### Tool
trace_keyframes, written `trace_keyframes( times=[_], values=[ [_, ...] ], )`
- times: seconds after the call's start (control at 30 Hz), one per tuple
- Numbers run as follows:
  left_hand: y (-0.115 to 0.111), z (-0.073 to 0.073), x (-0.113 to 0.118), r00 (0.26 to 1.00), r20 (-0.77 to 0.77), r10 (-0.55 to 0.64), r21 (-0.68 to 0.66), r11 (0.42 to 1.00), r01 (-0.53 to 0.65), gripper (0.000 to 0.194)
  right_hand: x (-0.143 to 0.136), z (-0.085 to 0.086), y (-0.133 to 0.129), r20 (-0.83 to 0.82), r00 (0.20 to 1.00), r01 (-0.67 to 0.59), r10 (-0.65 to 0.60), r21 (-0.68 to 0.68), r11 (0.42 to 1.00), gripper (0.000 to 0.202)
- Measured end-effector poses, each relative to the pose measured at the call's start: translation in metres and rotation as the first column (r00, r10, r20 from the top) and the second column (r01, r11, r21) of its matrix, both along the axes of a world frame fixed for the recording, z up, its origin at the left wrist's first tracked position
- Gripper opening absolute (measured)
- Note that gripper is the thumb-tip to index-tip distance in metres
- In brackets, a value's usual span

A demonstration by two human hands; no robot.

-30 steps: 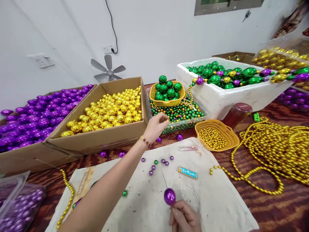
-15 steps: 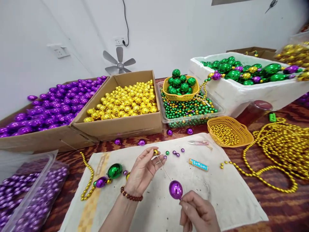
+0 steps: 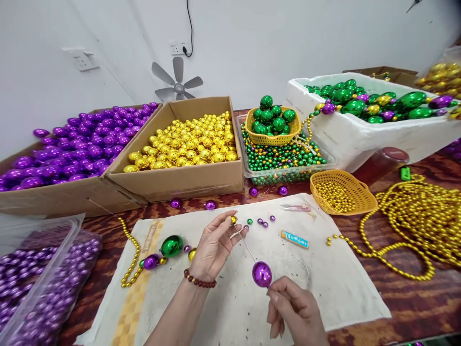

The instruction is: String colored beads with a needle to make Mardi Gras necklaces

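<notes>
Between thumb and forefinger, my left hand (image 3: 218, 240) pinches a small gold bead (image 3: 233, 220). A thin white string (image 3: 247, 246) runs taut from there down to a large shiny purple bead (image 3: 261, 274). My right hand (image 3: 293, 307) is closed at the lower tip of that purple bead, its fingertips pinched together. Left of my left wrist lies a strung row with a green oval bead (image 3: 172, 246), a purple bead (image 3: 151, 261) and gold beads (image 3: 131, 250). Small loose purple beads (image 3: 262, 223) and a green bead (image 3: 249, 221) rest beyond my left fingertips.
A white cloth (image 3: 230, 307) covers the work area. On it are pink-handled snips (image 3: 297, 208) and a blue packet (image 3: 295, 239). Behind stand boxes of purple (image 3: 54, 194) and gold beads (image 3: 180, 185), a yellow basket (image 3: 367, 202) and a foam box (image 3: 360, 139). Gold bead strands (image 3: 414, 216) lie right.
The view has shifted slightly, so the cloth and boxes sit a little higher in it. Both hands keep the same hold, with the string still stretched between them.
</notes>
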State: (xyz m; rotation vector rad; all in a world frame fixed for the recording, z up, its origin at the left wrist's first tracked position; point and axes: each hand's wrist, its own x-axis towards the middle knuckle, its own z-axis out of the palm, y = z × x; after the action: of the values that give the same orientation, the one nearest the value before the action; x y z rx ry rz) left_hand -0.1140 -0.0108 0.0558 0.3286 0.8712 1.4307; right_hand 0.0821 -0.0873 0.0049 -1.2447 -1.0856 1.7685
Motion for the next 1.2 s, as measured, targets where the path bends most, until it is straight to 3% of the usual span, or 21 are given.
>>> trace_keyframes(
  times=[0.27,0.37,0.47,0.53,0.6,0.67,0.77,0.83,0.97,1.03,1.13,1.2],
  values=[
    [-0.001,-0.006,0.005,0.998,-0.059,0.014,0.025,1.0,-0.013,0.026,-0.002,-0.003,-0.003,-0.014,0.997,0.076,-0.076,0.0,0.997,0.038],
    [-0.008,-0.011,0.02,0.993,-0.118,-0.013,0.012,1.0,0.015,0.03,-0.011,-0.006,-0.002,-0.037,0.993,0.109,-0.109,0.001,0.994,0.036],
    [-0.02,-0.017,0.042,0.993,-0.096,-0.071,-0.051,0.997,0.066,0.022,-0.022,-0.008,0.001,-0.027,0.99,0.137,-0.136,0.019,0.99,0.035],
    [-0.026,-0.021,0.054,0.993,-0.097,-0.06,-0.084,0.995,0.052,0.021,-0.022,-0.009,0.004,0.007,0.994,0.108,-0.109,0.092,0.99,0.034],
    [-0.029,-0.023,0.061,0.974,-0.203,-0.098,-0.091,0.993,0.08,0.022,-0.013,-0.009,0.009,0.069,0.992,0.091,-0.105,0.18,0.979,0.032],
    [-0.029,-0.022,0.064,0.88,-0.396,-0.263,-0.108,0.965,0.24,0.021,0.003,-0.009,0.018,0.131,0.977,0.139,-0.169,0.214,0.967,0.031],
    [-0.027,-0.019,0.063,0.593,-0.622,-0.511,-0.169,0.827,0.536,0.018,0.026,-0.009,0.033,0.093,0.975,0.181,-0.201,0.187,0.966,0.032],
    [-0.026,-0.018,0.062,0.453,-0.689,-0.566,-0.208,0.753,0.625,0.018,0.037,-0.01,0.042,-0.012,0.979,0.204,-0.205,0.165,0.965,0.023],
    [-0.015,-0.012,0.054,0.34,-0.667,-0.662,-0.277,0.645,0.713,0.02,0.042,-0.007,0.055,-0.272,0.855,0.457,-0.442,-0.007,0.889,0.019],
    [-0.006,-0.008,0.049,0.308,-0.623,-0.719,-0.285,0.576,0.766,0.023,0.036,-0.004,0.056,-0.353,0.846,0.402,-0.399,-0.069,0.913,0.016],
    [0.008,-0.004,0.042,0.251,-0.596,-0.763,-0.285,0.493,0.822,0.025,0.022,0.001,0.056,-0.373,0.899,0.229,-0.23,-0.047,0.972,0.015],
    [0.015,-0.006,0.036,0.192,-0.602,-0.775,-0.297,0.44,0.847,0.024,0.021,0.001,0.058,-0.359,0.902,0.242,-0.239,-0.037,0.97,0.018]
  ],
)
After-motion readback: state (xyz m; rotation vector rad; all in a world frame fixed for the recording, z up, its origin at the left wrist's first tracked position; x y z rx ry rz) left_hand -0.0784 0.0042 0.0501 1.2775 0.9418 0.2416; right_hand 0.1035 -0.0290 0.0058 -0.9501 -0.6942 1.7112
